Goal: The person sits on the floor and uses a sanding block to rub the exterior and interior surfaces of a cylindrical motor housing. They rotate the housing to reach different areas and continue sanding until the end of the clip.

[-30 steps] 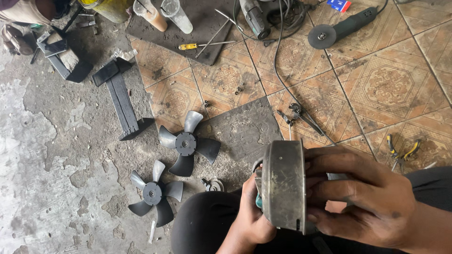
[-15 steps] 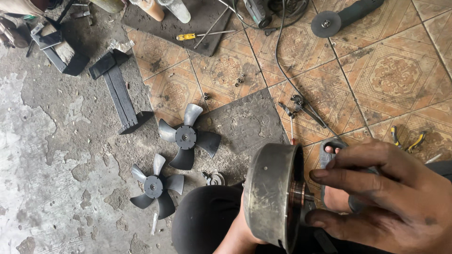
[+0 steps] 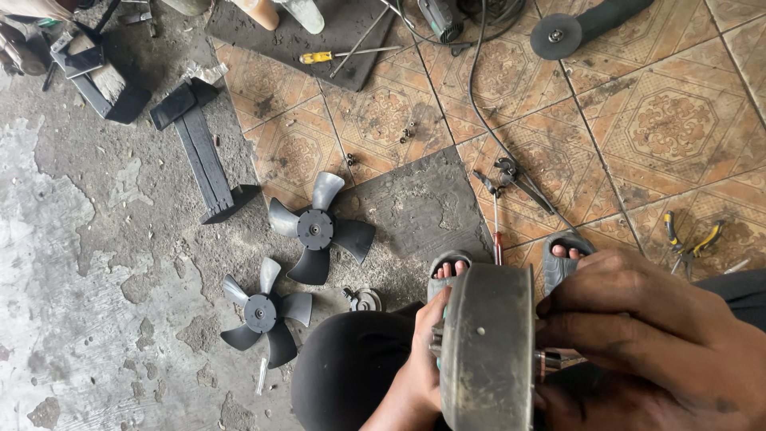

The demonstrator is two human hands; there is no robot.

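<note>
The person is crouched on the floor, holding a round, grimy metal motor housing [image 3: 488, 351] edge-on, low and near in the scene, just above their knees. The left hand [image 3: 419, 375] presses against its left face, fingers curled close around something at the hub that I cannot make out. The right hand [image 3: 638, 335] is wrapped over the right side, fingers closed around the parts that stick out there, where a bit of copper-coloured shaft shows.

Two sandalled feet [image 3: 451, 267] peek out just beyond the housing. To the left, on the rough concrete floor [image 3: 96, 263], lie two black fan blades: the farther fan [image 3: 315, 230] partly on a dark mat [image 3: 415, 211], the nearer fan [image 3: 262, 313] left of the knee. A small metal fitting [image 3: 363, 300] sits between the fans and the knee. Farther left lies a black bracket [image 3: 203, 152].

On the patterned tiles to the right, a pair of yellow-handled pliers [image 3: 690, 239] lies near the right hand. Far off rest an angle grinder [image 3: 586, 28], a yellow-handled screwdriver [image 3: 319, 57] and a black cable [image 3: 479, 104] trailing toward the feet.
</note>
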